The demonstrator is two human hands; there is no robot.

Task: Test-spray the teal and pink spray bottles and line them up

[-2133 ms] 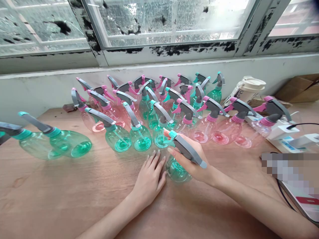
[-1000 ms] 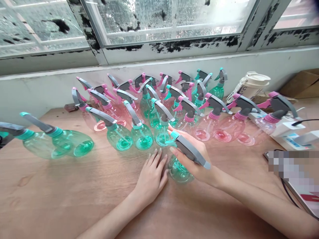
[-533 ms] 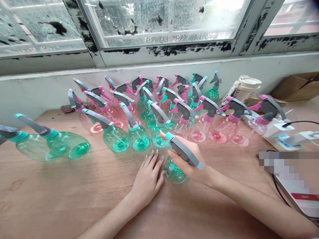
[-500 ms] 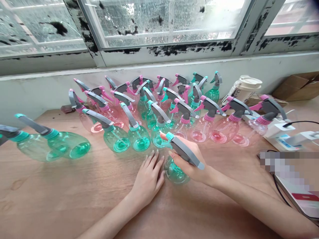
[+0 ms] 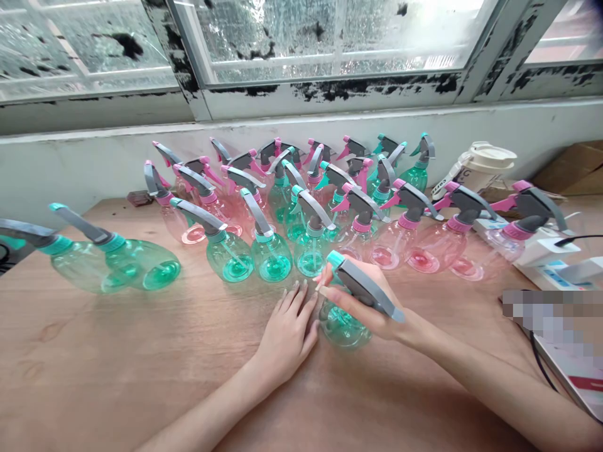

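My right hand is wrapped around the neck of a green spray bottle, just under its grey and teal spray head. The bottle stands on the wooden table, and its trigger is hidden by my fingers. Flat on the tabletop, just left of this bottle, lies my left hand with its fingers stretched out and holding nothing. Beyond my hands a green spray bottle and another green spray bottle stand in the front row. A pink spray bottle is in the same row, farther right.
Several more pink and green spray bottles crowd toward the window wall. Two green bottles, one of them a tilted-looking spray bottle, stand apart at left. A lidded cup, a power strip with cables and a partly blurred laptop-like object occupy the right.
The view has swung slightly left, so everything sits farther right in the picture. The fingertips of my right hand have drawn in below the nozzle. My left hand stays flat beside the bottle.
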